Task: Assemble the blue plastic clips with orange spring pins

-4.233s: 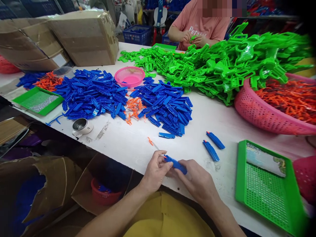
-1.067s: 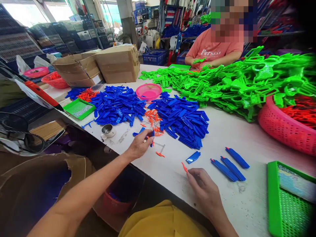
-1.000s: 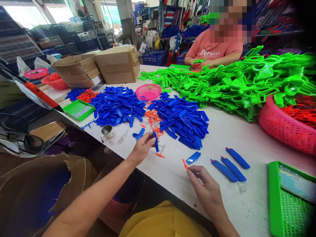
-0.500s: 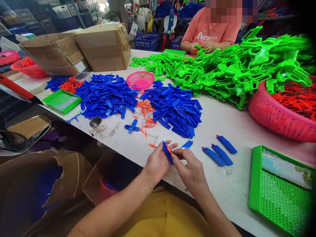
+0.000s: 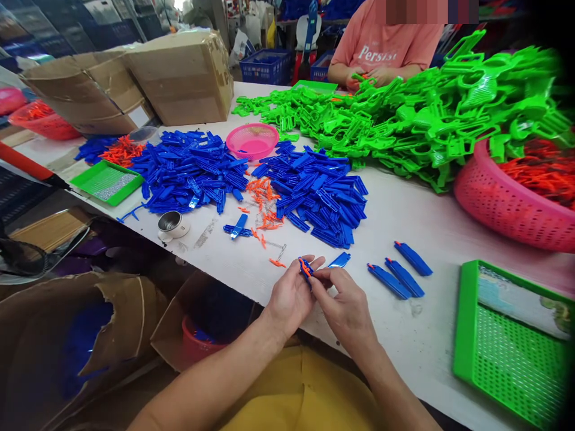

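Observation:
My left hand (image 5: 291,294) grips a small blue plastic part (image 5: 305,269) upright at the near edge of the white table (image 5: 404,215). My right hand (image 5: 342,304) pinches a tiny orange piece (image 5: 307,268) against the top of that blue part. A loose blue shell (image 5: 339,260) lies just beyond my fingers. Three finished blue parts with orange tips (image 5: 399,272) lie to the right. Loose orange pieces and springs (image 5: 266,215) are scattered ahead, between two heaps of blue parts (image 5: 314,191).
A green mesh tray (image 5: 507,341) sits at the right; a pink basket of orange pieces (image 5: 516,203) behind it. A large heap of green parts (image 5: 426,120) fills the far right. Another person in a pink shirt (image 5: 381,51) works opposite. Cardboard boxes (image 5: 179,78) and a small metal cup (image 5: 171,222) stand to the left.
My left hand fetched a blue part from the left and my right hand an orange piece off the table; both have since met at the near edge, and the view has tilted down.

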A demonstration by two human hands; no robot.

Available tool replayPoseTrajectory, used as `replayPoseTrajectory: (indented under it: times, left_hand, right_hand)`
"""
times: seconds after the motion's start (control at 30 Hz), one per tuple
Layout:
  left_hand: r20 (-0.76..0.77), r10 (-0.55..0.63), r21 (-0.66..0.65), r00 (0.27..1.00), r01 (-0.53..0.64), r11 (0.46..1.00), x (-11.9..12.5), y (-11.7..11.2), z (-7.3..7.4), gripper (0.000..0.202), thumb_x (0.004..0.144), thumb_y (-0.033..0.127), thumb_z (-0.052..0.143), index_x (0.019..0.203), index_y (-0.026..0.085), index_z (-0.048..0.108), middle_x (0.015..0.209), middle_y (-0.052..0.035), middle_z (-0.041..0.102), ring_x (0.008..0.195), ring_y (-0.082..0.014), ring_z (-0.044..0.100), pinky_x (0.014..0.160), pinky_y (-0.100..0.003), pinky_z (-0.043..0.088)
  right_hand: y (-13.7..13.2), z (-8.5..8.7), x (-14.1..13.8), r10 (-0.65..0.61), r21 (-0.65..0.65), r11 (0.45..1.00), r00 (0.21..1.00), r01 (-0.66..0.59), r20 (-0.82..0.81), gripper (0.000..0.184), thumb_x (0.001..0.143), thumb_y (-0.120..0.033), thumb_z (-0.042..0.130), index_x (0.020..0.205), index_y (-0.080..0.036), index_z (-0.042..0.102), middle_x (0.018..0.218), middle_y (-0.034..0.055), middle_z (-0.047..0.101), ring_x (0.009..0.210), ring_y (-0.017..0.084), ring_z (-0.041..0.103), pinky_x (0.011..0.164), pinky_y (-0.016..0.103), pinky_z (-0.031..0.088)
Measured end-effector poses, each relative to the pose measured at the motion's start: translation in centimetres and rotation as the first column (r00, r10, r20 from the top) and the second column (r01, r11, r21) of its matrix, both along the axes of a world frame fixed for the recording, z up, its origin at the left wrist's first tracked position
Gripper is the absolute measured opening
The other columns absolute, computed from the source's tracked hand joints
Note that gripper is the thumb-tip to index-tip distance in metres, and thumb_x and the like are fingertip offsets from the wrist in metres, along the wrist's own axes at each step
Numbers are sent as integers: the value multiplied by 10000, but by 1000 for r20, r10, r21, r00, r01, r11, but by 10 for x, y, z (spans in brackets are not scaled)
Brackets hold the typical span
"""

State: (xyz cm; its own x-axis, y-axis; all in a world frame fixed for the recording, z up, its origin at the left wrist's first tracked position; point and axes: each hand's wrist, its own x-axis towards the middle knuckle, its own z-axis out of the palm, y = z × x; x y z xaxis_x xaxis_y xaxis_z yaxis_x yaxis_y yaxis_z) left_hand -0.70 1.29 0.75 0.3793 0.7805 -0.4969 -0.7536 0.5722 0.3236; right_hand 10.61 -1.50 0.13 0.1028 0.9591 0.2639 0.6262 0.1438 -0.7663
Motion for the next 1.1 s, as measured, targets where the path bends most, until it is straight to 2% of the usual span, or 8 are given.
replayPoseTrajectory:
  times: [0.3,0.47,0.57,0.63,0.7,0.8,0.97,1.1]
  left_hand:
    - [-40,1,-3,999,-1,1000,5,-2,2,253,991,296,422,980,159,634,1130,-128,688,999,-216,679,1039,-408,457]
    - [-133,18,119,991,-2,993,10,-7,-1,77,902,217,588,950,168,623,1104,-101,701,1035,-192,663,1026,-338,442]
    - [-179,36,171,983,-5,985,5,-8,-5,109,884,254,636,957,180,604,1150,-109,696,1098,-220,651,1011,-367,451]
    - [-191,39,163,981,-7,987,-2,-7,-7,150,882,289,651,975,193,584,1215,-116,679,1127,-246,646,989,-401,466]
    - [-205,34,134,978,-7,991,-11,-7,-8,179,874,298,667,984,199,567,1278,-125,654,1152,-262,641,974,-413,473]
    - [-226,29,84,974,-10,996,-22,-9,-9,188,873,295,668,992,195,563,1303,-137,643,1176,-268,634,973,-408,468]
    - [-217,32,32,976,-26,999,-30,-17,-10,195,867,276,659,1024,182,590,1261,-143,658,1192,-284,624,1005,-434,447]
    - [-179,21,-25,984,-26,999,-24,-19,-9,173,915,303,592,1024,169,609,1251,-159,663,1196,-290,623,1024,-448,439]
  right_hand:
    - [0,-3,1,9,-34,999,999,-8,49,192,927,-326,534,795,-225,630,765,28,638,706,169,569,634,300,442]
    - [-5,0,1,41,23,999,987,-45,156,203,948,-307,526,787,-230,622,758,32,634,750,187,554,667,319,433]
    - [-4,-1,9,89,56,994,984,-99,156,183,969,-284,509,862,-229,647,821,38,657,821,190,580,733,321,460]
    - [2,-6,21,21,83,996,981,-38,191,188,985,-295,489,960,-217,657,892,56,664,855,193,600,772,326,480]
    - [10,-13,34,-77,107,993,935,43,345,242,987,-327,478,1088,-191,650,983,101,661,893,227,607,772,359,490]
    - [13,-24,53,-50,79,997,817,6,574,294,978,-351,482,1134,-167,649,1063,150,647,942,280,601,770,409,492]
    - [-14,-33,72,140,56,979,850,-195,509,205,1007,-289,439,1000,-201,624,1140,101,641,1077,233,592,944,382,475]
    - [-27,-38,78,-2,92,994,840,-57,543,239,987,-388,483,1063,-188,590,1044,114,651,1010,266,589,840,392,500]
